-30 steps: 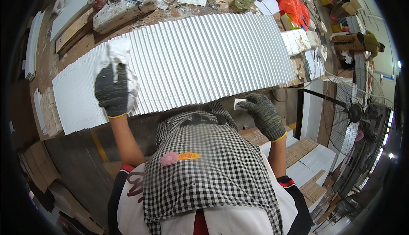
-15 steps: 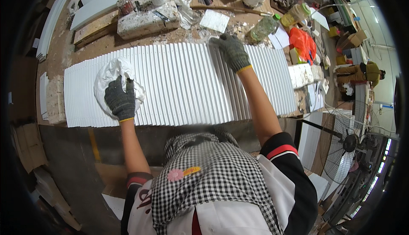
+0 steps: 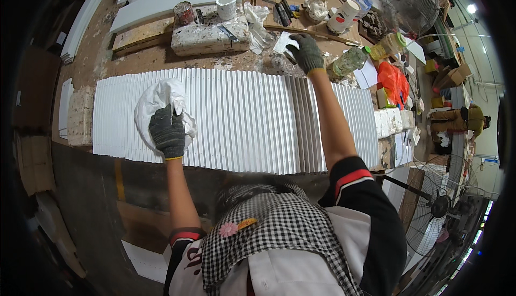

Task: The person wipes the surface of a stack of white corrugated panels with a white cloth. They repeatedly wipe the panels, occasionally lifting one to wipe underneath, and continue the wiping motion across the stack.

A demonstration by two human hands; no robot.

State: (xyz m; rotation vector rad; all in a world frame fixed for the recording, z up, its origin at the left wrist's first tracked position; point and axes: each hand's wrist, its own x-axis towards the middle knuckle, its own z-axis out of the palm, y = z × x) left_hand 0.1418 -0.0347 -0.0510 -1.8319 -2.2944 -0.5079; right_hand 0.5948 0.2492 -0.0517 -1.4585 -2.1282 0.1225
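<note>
The slats (image 3: 242, 118) lay along the near edge of the worktop (image 3: 102, 64), between a left block (image 3: 79, 116) and a right block (image 3: 388, 123), the cloth (image 3: 150, 100) on their left part beneath the left hand (image 3: 167, 132); beyond them a far block (image 3: 204, 43) bore a tin (image 3: 184, 13) and a cup (image 3: 226, 9), and rightward came a rag (image 3: 257, 24), a sheet (image 3: 280, 42) near the right hand (image 3: 308, 54), a bottle (image 3: 346, 64) and a bag (image 3: 393, 78)

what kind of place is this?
Likely a workshop or small factory floor: a spattered bench with a long row of white slats, a large caged fan nearby, and a second person in the background.
</note>
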